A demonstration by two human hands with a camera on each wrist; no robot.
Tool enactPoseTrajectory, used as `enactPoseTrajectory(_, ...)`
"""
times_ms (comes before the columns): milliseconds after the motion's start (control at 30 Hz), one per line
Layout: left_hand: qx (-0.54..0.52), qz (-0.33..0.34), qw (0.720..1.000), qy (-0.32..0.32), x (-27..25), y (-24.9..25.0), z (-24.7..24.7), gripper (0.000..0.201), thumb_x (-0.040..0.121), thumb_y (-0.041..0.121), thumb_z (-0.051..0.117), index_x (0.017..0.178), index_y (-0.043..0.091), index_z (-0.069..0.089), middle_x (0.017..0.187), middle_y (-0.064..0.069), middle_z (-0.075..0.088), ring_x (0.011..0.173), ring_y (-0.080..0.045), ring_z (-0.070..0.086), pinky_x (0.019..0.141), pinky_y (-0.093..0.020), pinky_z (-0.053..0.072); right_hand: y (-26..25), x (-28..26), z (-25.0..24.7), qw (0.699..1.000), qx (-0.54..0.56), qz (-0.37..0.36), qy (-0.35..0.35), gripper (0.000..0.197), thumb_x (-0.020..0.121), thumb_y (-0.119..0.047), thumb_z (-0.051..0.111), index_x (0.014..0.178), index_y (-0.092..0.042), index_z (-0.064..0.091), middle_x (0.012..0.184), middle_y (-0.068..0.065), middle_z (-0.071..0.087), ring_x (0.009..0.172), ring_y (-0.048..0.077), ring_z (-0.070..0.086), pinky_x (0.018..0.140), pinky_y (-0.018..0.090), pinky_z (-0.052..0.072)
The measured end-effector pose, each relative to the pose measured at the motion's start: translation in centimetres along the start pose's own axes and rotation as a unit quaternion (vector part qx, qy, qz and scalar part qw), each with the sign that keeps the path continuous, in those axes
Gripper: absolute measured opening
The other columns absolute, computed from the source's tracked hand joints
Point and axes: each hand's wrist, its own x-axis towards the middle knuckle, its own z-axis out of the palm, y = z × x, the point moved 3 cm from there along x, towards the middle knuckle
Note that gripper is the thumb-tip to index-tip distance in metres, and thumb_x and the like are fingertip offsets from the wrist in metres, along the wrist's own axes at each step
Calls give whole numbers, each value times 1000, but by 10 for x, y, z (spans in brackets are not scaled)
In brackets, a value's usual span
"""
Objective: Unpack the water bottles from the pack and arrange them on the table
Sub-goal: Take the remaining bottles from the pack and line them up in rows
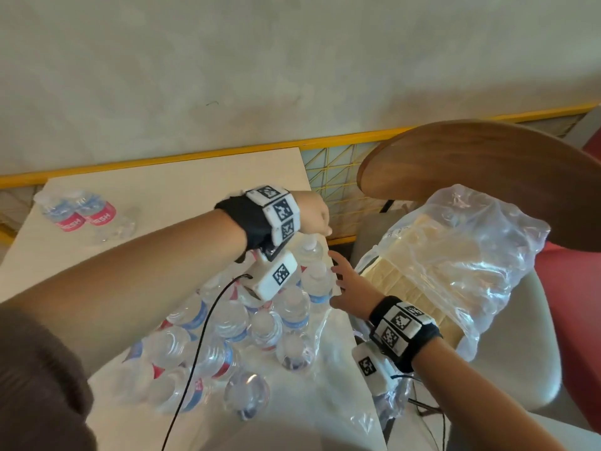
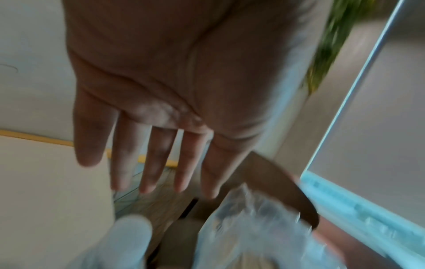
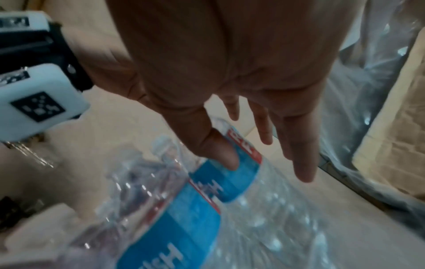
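Several clear water bottles [image 1: 247, 320] with blue and red labels stand packed on torn plastic wrap at the table's near right corner. My left hand [image 1: 317, 219] hovers over the white cap of the farthest bottle [image 1: 309, 247]. Its fingers [image 2: 147, 163] are straight and hold nothing, with that cap [image 2: 132, 231] blurred below them. My right hand [image 1: 341, 281] reaches in from the right with fingers spread beside the outer bottle [image 1: 320, 283]. In the right wrist view the thumb [image 3: 220, 152] touches that bottle's blue label [image 3: 232, 182], while the other fingers stay off it.
Unpacked bottles [image 1: 81, 213] stand at the far left corner of the cream table [image 1: 162, 196]. A crumpled empty wrap with a cardboard tray [image 1: 455, 255] lies on a chair to the right, under a wooden chair back [image 1: 487, 164]. A yellow-edged wall runs behind.
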Motion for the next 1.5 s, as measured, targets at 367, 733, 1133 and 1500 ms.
enactPoseTrajectory(367, -161, -60, 966, 193, -158, -135, 29, 40, 91, 40, 56, 128, 28, 52, 139, 9, 48, 126, -12, 48, 105, -24, 33, -94, -67, -8, 963, -216, -123, 102, 53, 87, -25, 64, 135, -28, 42, 134, -6, 45, 116, 8, 44, 93, 13, 30)
enactPoseTrajectory(733, -229, -155, 953, 126, -217, -258, 129, 49, 91, 31, 60, 136, 22, 47, 144, -2, 44, 132, -21, 42, 106, -30, 32, -218, -86, 159, 929, -295, -213, -69, 37, 90, -26, 56, 127, -26, 51, 122, -3, 54, 112, 14, 51, 92, 20, 38)
enactPoseTrajectory(1133, -287, -97, 941, 154, -204, -294, 159, 48, 88, 26, 62, 134, 24, 49, 136, -4, 54, 122, -26, 53, 101, -30, 40, -288, 13, 193, 895, -438, -81, -14, 42, 94, -15, 52, 134, -6, 46, 134, 13, 51, 120, 29, 51, 99, 33, 42)
enactPoseTrajectory(1500, -249, -109, 951, 146, -188, -295, 157, 39, 92, 23, 56, 129, 17, 49, 122, -13, 61, 112, -33, 57, 95, -38, 46, -296, 79, 212, 864, -492, -87, -56, 59, 93, -12, 54, 146, -22, 31, 148, 9, 37, 135, 27, 37, 109, 34, 34)
